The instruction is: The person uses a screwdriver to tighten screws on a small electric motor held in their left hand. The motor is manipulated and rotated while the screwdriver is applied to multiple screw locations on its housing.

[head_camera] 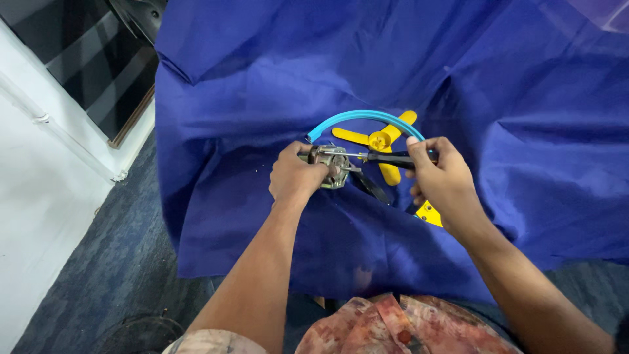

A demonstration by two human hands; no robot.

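Left hand closed around small metal motor, right hand gripping black-handled screwdriver, tip at motor, yellow fan blade and blue curved ring behind, blue cloth beneath

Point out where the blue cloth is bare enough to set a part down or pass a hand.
Bare blue cloth lies left of and beyond the left hand, and right of the right hand. It is crowded between the hands: small motor, screwdriver, yellow fan blade and curved light-blue guard sit close together.
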